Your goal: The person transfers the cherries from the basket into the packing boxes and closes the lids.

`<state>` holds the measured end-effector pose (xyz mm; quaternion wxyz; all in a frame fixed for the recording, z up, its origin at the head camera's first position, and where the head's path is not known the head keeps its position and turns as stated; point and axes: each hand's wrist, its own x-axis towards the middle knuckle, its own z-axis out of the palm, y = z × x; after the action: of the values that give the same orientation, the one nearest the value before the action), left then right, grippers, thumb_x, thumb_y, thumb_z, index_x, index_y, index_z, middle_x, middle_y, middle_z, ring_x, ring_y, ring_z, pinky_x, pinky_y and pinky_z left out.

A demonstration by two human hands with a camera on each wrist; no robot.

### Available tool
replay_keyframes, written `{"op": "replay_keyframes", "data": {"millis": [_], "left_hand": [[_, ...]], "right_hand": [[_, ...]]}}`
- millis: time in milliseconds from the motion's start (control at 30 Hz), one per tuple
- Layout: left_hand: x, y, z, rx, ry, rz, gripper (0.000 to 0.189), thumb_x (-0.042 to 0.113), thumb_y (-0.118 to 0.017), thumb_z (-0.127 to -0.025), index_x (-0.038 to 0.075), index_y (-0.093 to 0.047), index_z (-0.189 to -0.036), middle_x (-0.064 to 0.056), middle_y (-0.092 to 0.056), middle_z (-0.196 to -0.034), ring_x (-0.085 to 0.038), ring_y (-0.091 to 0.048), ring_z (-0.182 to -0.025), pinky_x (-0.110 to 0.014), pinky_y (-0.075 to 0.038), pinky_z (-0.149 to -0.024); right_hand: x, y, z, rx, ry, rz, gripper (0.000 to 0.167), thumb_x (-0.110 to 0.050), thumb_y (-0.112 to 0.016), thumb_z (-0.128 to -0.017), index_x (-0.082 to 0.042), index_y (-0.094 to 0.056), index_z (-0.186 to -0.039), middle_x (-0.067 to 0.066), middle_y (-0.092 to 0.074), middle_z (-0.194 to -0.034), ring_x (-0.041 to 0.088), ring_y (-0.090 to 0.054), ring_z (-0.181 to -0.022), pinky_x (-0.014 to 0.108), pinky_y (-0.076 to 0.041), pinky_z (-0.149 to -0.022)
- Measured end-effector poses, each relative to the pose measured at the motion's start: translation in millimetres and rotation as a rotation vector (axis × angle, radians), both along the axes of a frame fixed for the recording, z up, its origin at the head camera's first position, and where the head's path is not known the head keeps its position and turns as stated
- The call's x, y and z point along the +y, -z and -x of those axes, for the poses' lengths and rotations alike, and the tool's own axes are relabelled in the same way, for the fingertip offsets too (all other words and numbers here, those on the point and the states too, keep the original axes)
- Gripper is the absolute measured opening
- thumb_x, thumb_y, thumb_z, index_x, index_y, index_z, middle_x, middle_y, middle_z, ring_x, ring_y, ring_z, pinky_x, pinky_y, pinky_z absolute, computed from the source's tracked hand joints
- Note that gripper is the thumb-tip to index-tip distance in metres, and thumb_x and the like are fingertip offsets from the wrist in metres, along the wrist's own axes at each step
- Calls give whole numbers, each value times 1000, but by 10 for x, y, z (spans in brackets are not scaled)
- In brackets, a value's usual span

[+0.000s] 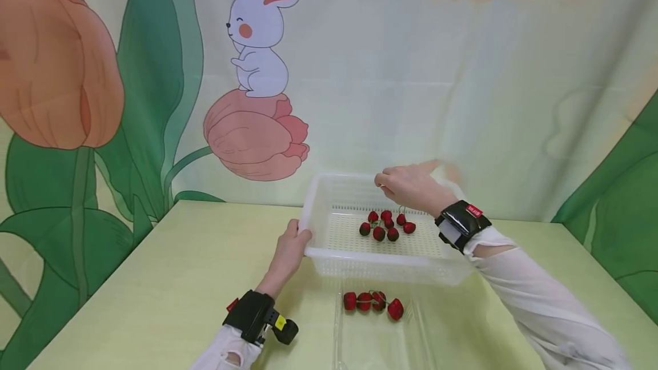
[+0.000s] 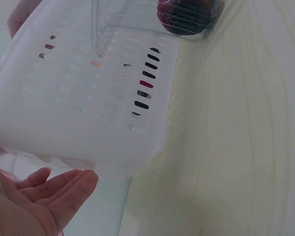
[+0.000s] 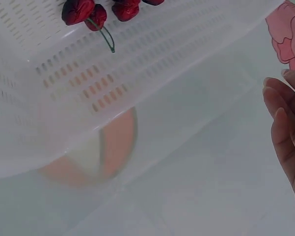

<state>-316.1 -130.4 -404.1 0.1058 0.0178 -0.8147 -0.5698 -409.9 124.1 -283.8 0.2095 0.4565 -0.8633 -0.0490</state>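
Note:
A white perforated plastic basket (image 1: 393, 258) stands at the back of the table with several dark red cherries (image 1: 378, 233) on its floor. My left hand (image 1: 289, 250) holds the basket's left rim, the thumb at the edge; in the left wrist view its fingers (image 2: 71, 194) extend beside the outer wall. Over the basket's back right part hovers my right hand (image 1: 413, 186), fingers loosely bent and holding nothing. The right wrist view has that hand at its right edge, apart from the basket. In front lies a clear plastic box (image 1: 380, 344) with several cherries (image 1: 364, 301) lined up at its far end.
Behind the table hangs a cloth printed with tulips and a white rabbit (image 1: 259, 44). The pale yellow tabletop (image 1: 169, 278) extends to both sides of the basket. A black strap with a camera (image 1: 262, 318) is on my left wrist.

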Motion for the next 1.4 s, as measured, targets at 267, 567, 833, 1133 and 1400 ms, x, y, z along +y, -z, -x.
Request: {"op": "replay_keyframes", "data": {"millis": [267, 567, 833, 1133, 1400], "left_hand": [[20, -10, -3, 9, -1, 11, 37, 18, -44, -98, -7, -50, -124, -29, -63, -127, -32, -61, -103, -29, -46, -75], [27, -10, -21, 1, -4, 6, 38, 19, -45, -97, -6, -50, -124, -28, -63, -125, -30, -59, -99, -28, -43, -74], [30, -19, -14, 1, -12, 3, 35, 19, -45, -98, -6, -50, -123, -29, -64, -128, -32, -61, -104, -28, -44, -76], [28, -29, -18, -5, -16, 10, 36, 19, -45, -98, -6, -50, -123, -29, -63, -126, -32, -60, -101, -28, -43, -74], [35, -22, -10, -12, -23, 15, 36, 19, -45, -98, -6, -50, -123, -29, -63, -126, -32, -60, -102, -28, -43, -74]], "right_hand": [[111, 176, 193, 71, 63, 21, 13, -7, -67, -97, -8, -72, -109, 8, -73, -93, 19, -65, -69, 32, -30, -47], [253, 367, 387, -230, 133, 246, 13, -3, -63, -99, 0, -70, -110, 17, -70, -100, 30, -68, -87, 40, -55, -74], [282, 458, 465, -407, 177, 368, 20, -3, -58, -102, 6, -67, -117, 23, -68, -108, 36, -65, -98, 46, -53, -84], [320, 625, 572, -555, 222, 402, 24, -2, -53, -103, 10, -66, -119, 27, -68, -116, 42, -62, -109, 50, -51, -96], [405, 777, 671, -631, 224, 446, 25, -3, -53, -102, 11, -66, -118, 29, -66, -119, 46, -62, -112, 54, -50, -96]]}}
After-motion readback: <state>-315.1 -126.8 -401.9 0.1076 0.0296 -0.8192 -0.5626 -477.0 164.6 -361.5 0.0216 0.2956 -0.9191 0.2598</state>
